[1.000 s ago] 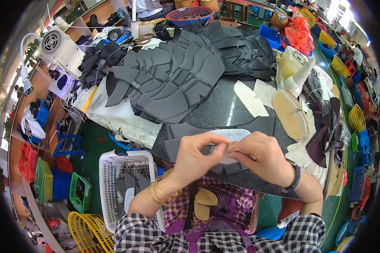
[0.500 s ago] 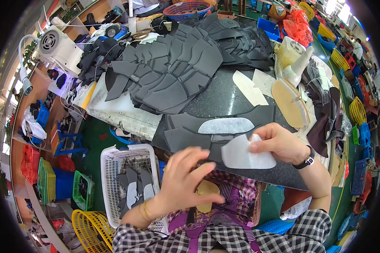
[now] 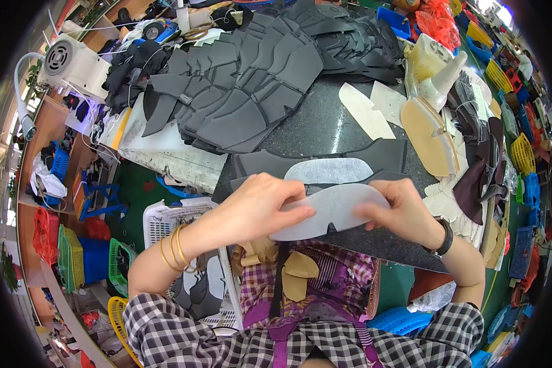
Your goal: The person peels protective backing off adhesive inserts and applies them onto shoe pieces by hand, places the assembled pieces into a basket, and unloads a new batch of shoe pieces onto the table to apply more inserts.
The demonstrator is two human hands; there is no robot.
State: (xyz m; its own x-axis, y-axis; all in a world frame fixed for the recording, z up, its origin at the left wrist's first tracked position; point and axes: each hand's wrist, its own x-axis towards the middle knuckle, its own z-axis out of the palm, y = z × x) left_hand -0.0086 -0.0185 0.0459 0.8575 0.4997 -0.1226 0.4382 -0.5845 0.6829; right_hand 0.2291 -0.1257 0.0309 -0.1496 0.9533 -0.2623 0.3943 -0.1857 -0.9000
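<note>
Stretched between my two hands is a pale grey-white curved piece of thin sheet material (image 3: pixel 328 211) with a small notch in its lower edge. My left hand (image 3: pixel 260 202) pinches its left end between thumb and fingers. At the right end my right hand (image 3: pixel 395 205) grips it, the thumb slightly blurred. Just beyond, a dark grey shaped panel (image 3: pixel 257 164) lies on the black tabletop, bearing a similar white curved patch (image 3: pixel 329 170). The held piece and my hands cover part of the panels beneath.
Many overlapping dark grey panels (image 3: pixel 245 86) are heaped at the back. To the right stand a white nozzle-shaped container (image 3: pixel 443 80) and tan shaped pieces (image 3: pixel 428 135); cream pieces (image 3: pixel 365 110) lie nearby. A white basket (image 3: pixel 159 221) holding patched panels sits below left. Tan scraps (image 3: pixel 297 276) rest on my lap.
My left hand has moved up and right and taken the left end of the white piece. That piece, formerly folded in my right hand alone, is now spread out flat between both hands.
</note>
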